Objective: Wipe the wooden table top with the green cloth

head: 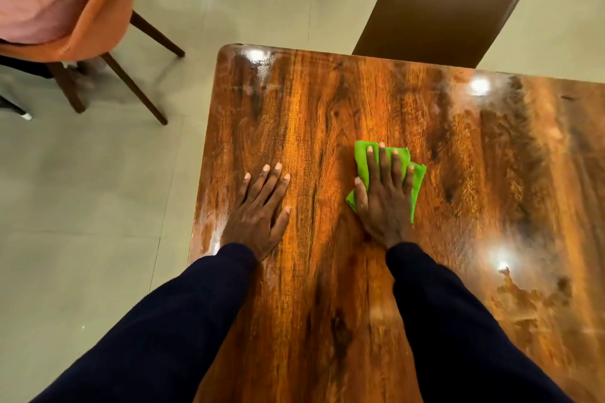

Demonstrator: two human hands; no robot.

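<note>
The glossy wooden table top [327, 101] fills the middle and right of the head view, its far left corner rounded. A folded green cloth [416, 188] lies flat on it, right of centre. My right hand [384, 196] presses down on the cloth with straight, spread fingers, covering most of it. My left hand [258, 209] rests flat on the bare wood near the table's left edge, fingers straight, holding nothing. Both arms wear dark sleeves.
An orange chair [108, 20] with dark wooden legs stands on the pale tiled floor at the upper left, with a person in pink seated on it. A dark brown chair seat [448, 0] sits beyond the table's far edge. Ceiling lights glare off the wood.
</note>
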